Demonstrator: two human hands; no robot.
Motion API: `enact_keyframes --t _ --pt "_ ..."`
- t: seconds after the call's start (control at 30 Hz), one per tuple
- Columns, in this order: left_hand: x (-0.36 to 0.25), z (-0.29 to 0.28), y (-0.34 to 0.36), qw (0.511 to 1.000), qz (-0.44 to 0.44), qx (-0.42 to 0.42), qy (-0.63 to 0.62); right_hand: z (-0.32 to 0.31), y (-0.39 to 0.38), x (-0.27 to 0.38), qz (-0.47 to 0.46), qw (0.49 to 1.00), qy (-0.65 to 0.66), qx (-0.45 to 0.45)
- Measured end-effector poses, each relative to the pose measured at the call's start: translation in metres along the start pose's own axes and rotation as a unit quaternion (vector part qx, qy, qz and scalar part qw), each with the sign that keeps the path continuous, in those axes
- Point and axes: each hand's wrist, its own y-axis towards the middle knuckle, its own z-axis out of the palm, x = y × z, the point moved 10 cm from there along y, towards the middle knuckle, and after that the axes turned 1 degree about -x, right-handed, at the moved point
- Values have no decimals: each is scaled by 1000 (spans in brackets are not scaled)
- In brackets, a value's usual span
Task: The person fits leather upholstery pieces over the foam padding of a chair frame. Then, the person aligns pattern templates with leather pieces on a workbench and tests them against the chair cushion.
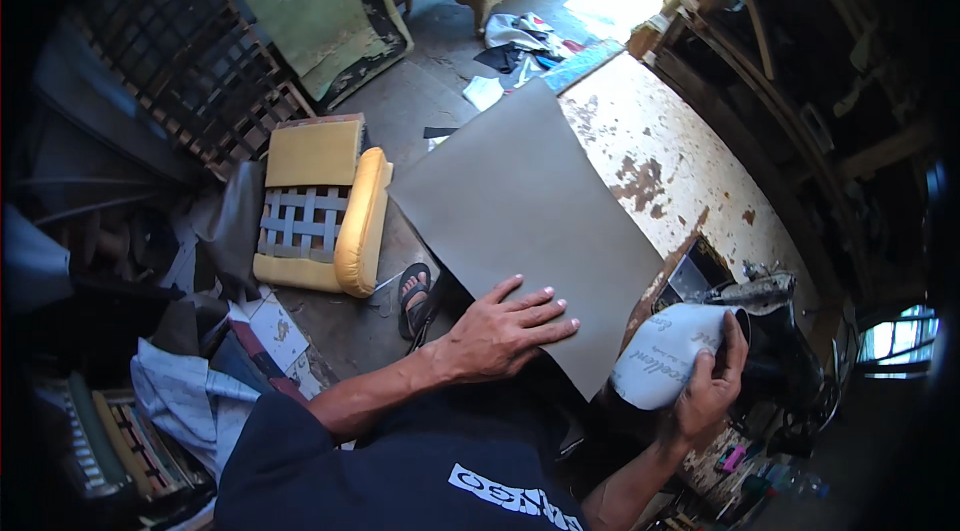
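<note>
A large grey sheet of upholstery vinyl (530, 201) lies over the worn, pale work table, its near left part reaching past the edge. My left hand (505, 331) rests on the sheet's near edge with its fingers spread; the thumb is hidden. At the right, my right hand (712, 381) grips a curled piece of vinyl (655, 361) whose white printed backing faces up. Thumb and fingers close on its right side. Whether this piece joins the grey sheet cannot be made out. Just beyond it stands a dark sewing machine (770, 321), partly hidden.
A yellow armchair frame with woven grey straps (305, 221) sits on the floor at left, near my sandalled foot (414, 291). Beyond the worn table (690, 151) lie fabric scraps (525, 36). A green panel (300, 1) leans at far left; wooden frames (800, 81) stand at right.
</note>
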Motion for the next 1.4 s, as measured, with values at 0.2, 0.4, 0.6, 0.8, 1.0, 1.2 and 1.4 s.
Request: enact_keyframes --t 0.2,0.4,0.6,0.8,1.0,1.2,1.4 --pt "145 -147 -69 772 -158 -446 -425 13 4 -10 -30 995 -59 67" --pt "197 -318 -267 601 -208 -714 -292 75 24 20 -85 985 -62 136" --pt "195 -383 -334 625 -267 -718 -152 145 33 53 -110 969 -83 203" --pt "245 -345 -330 688 -337 -594 -245 203 26 87 -127 953 -128 245" --pt "295 -287 -305 724 -328 -505 -336 220 1 90 -113 945 -159 263" --pt "324 -272 -281 731 -316 -473 -377 212 -3 76 -102 935 -178 288" --pt "306 -293 -258 770 -274 -456 -352 242 11 119 -134 943 -144 270"
